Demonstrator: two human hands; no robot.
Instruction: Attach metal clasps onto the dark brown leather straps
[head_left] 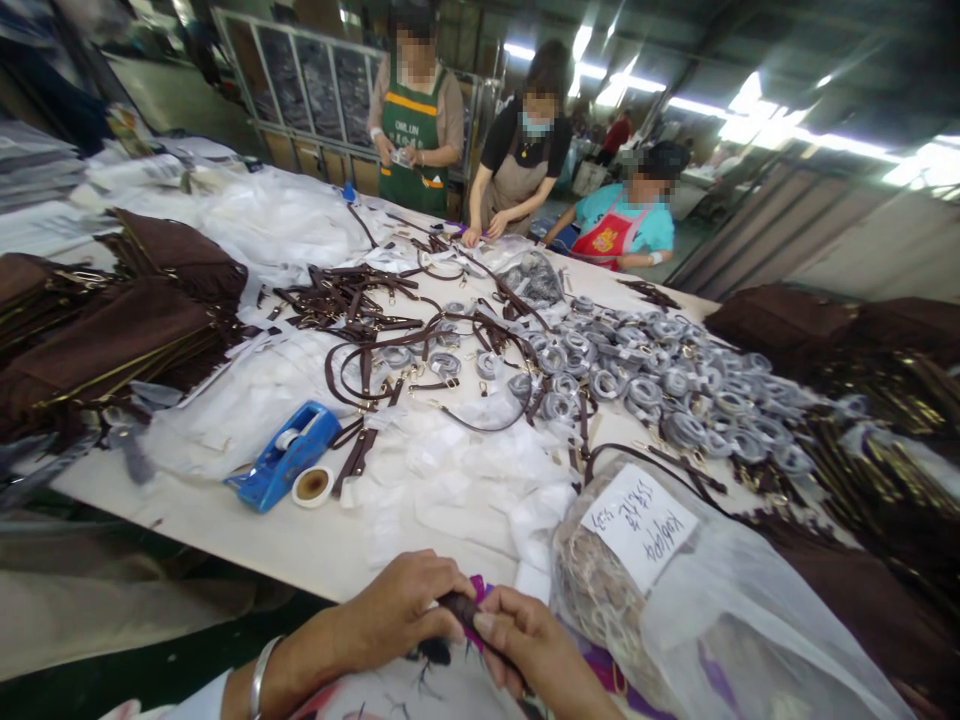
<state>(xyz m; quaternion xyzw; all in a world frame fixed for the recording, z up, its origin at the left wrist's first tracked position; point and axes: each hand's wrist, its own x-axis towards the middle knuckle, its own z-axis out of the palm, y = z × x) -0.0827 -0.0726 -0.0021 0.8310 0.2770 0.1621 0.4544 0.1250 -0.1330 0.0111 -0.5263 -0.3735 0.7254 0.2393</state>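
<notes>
A: Materials, big to small?

B: Off-white table (330, 545) first: flat, smooth, spread across mid-frame. Dark brown fabric stacks (112, 335) are piled far left, limp, folded, gold-toned along the edges; more brown is heaped at right.

A: Next?

B: Clear plastic bag (739, 610), lower right: thin, wrinkled, beige stringy contents seen through the film. Grey coils (682, 380) are heaped right of centre: round, film-wrapped, glossy, metal clasps among them. Brown straps (352, 295) are tangled upper centre: narrow, leather-like, some looped.

A: Hands?

B: Bottom centre. By the left hand (401, 615), a dark brown piece (459, 606) is gripped, fingers curled, thumb nearly closed against them. By the right hand (536, 640), the same piece is pinched, thumb against bent fingers. Its lower end is hidden.

A: Smaller stuff?

B: Blue tape dispenser (281, 455), lower left of centre: hard, shiny, angular. Tape roll (313, 487) set just beside it: pale ring, amber centre. Metal bangle (262, 675) at left wrist: smooth, silvery, curved.

A: Held piece?

B: Matte, narrow, rounded where exposed. Purple material (478, 588) is seen just behind it.
</notes>
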